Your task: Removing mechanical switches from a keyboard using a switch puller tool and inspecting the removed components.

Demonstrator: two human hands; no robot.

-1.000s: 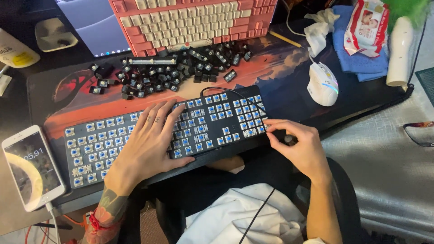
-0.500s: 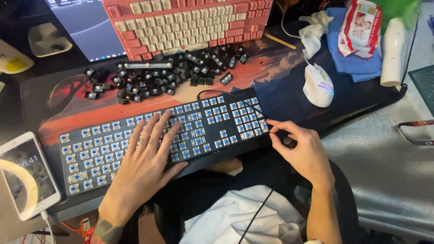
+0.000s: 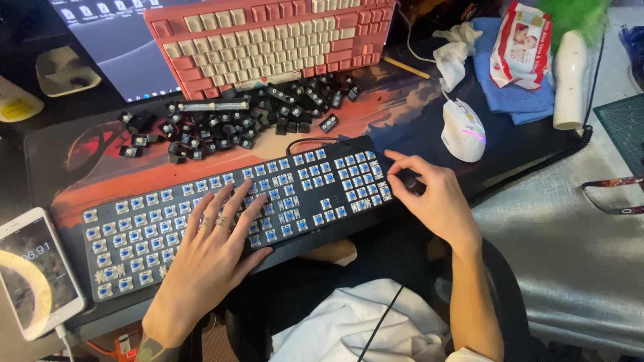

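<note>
A black keyboard [image 3: 315,194] with its caps off, blue switches bare, lies tilted across the desk mat's front edge. My left hand [image 3: 215,248] lies flat on its middle-left part, fingers spread over the switches. My right hand [image 3: 429,194] grips the keyboard's right end, fingers curled over the corner. A pile of loose black keycaps [image 3: 235,121] lies behind the keyboard.
A pink keyboard [image 3: 268,40] with cream keys leans at the back against a screen. A white mouse [image 3: 463,131], blue cloth, wipes packet [image 3: 520,43] and white bottle [image 3: 570,80] sit at right. A phone [image 3: 33,268] on a cable lies at front left.
The view has shifted slightly. My left hand has slid a little down and left on the switches. My right hand stays on the keyboard's right end.
</note>
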